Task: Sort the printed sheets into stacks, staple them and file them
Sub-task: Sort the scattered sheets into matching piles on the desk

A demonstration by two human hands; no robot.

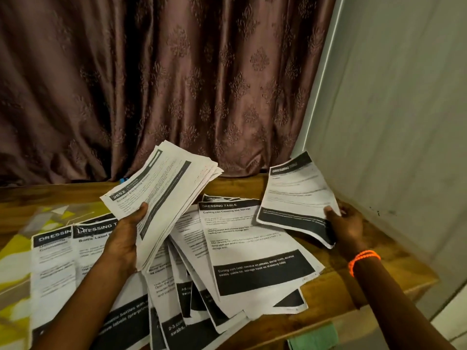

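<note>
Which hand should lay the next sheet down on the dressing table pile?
Right. The right hand pinches a single sheet just above the dressing table pile, while the left hand grips the thick stack.

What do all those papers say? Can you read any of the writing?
"2652": top sheet of the bundle in the left hand.
"DRESSING TABLE": sheet on the table.
"DRESSING": single sheet in the right hand.
"Bottle Label": sheet at left.
Body text: blurred.
</note>
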